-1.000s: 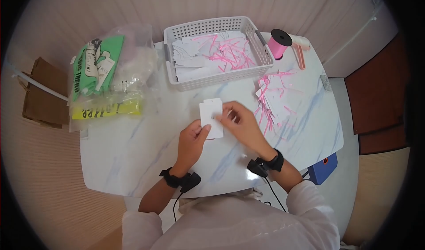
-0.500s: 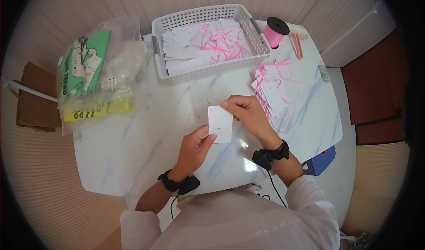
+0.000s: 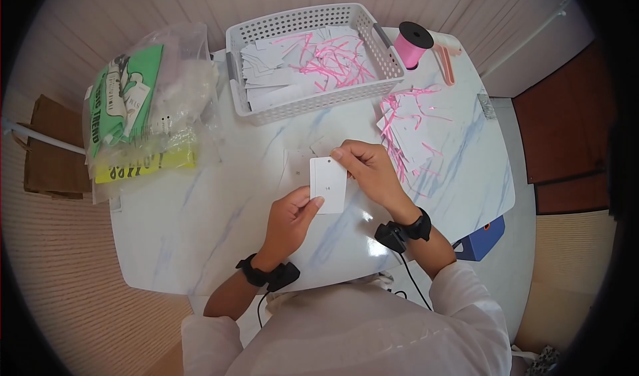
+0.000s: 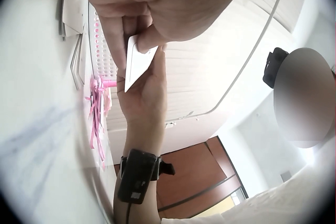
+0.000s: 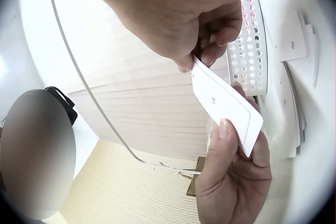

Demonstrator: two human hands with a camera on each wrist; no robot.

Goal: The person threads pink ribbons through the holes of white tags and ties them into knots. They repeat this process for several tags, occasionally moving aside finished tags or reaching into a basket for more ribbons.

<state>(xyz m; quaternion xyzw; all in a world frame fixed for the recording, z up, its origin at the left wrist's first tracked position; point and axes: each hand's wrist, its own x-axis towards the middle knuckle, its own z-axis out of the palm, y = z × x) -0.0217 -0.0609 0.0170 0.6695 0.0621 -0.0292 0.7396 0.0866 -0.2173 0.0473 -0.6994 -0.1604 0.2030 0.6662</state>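
Note:
White card tags (image 3: 329, 186) in a thin stack, with a small printed mark and a hole near the top, are held between both hands. My left hand (image 3: 289, 223) pinches the lower left edge, thumb on the front face. At the upper right corner, my right hand (image 3: 374, 178) grips with thumb and curled fingers. The right wrist view shows the front tag (image 5: 226, 103) overlapping another behind it. On the table just beyond them lie more loose white tags (image 5: 290, 45).
A white perforated basket (image 3: 326, 97) at the back holds tags and pink ribbons. Right of it stand a pink ribbon spool (image 3: 411, 50) and pink-handled scissors-like tool (image 3: 446, 66). A pile of ribboned tags (image 3: 411, 130) lies at right. Plastic-bagged clothing (image 3: 133, 110) sits at left.
The right hand has moved from the side of the tags to their upper right corner and now pinches it. The tags have shifted slightly right relative to the left hand's earlier position.

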